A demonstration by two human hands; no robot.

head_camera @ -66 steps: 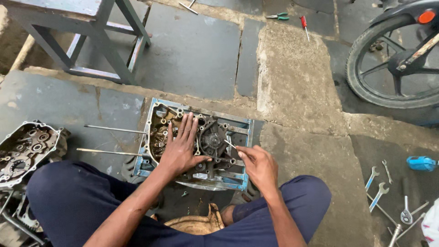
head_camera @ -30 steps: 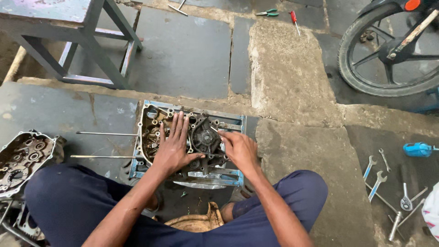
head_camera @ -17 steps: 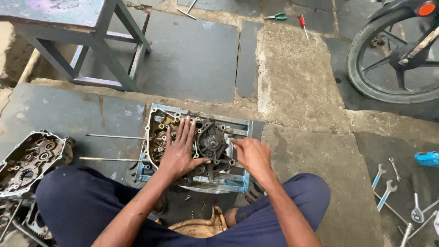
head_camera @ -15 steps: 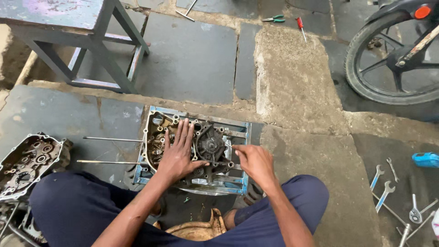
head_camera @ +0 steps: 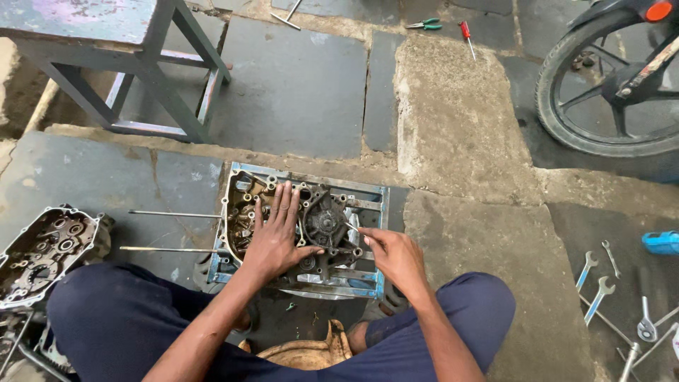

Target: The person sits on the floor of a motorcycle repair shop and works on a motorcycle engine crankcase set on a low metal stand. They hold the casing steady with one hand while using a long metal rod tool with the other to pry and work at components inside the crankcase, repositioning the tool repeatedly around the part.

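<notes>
left hand (head_camera: 274, 239) spread flat, pressed on engine case (head_camera: 311, 226); right hand (head_camera: 395, 256) fingers curled at case's right edge, whether pinching small part cannot tell

case sits in blue metal frame (head_camera: 375, 212) on stone floor (head_camera: 297, 85), between person's knees

risk, as judged: oily cast metal slick, palm could slip onto sharp gear teeth; frame could rock on uneven slabs

second case half (head_camera: 42, 251) at left, greasy, ribbed; two thin steel rods (head_camera: 170, 213) beside frame; spanners (head_camera: 594, 279) at right, wheel (head_camera: 608, 85) beyond
</notes>
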